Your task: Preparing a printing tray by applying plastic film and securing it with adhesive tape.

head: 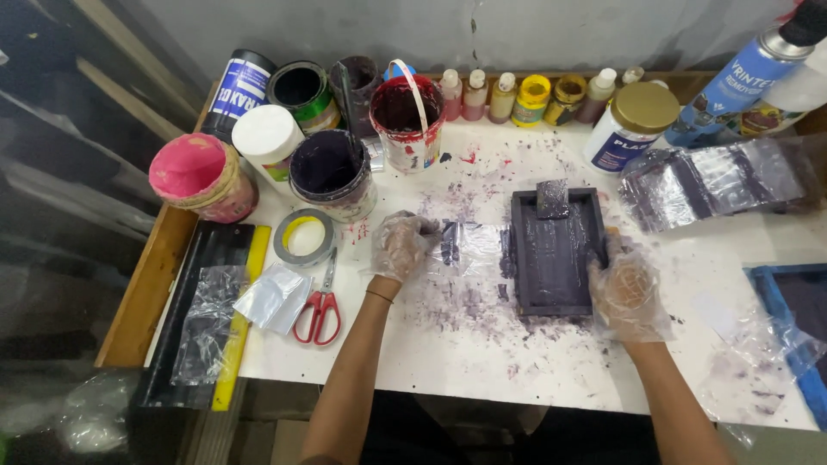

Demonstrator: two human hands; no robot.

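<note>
Purple ink in open tub (332,172), dark red in handled pail (407,116). Left hand (401,245), gloved, pressing flat on inked plastic sheet (472,245). Right hand (627,293) gripping dark printing frame (551,254) edge, mid-table.

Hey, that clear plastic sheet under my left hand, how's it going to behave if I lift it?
The clear plastic sheet looks thin and crinkled, so it will likely flop and fold instead of holding flat. It seems very light, so it may cling to the gloved left hand. Purple ink smears on it and on the table suggest it could be slippery and messy.
</note>
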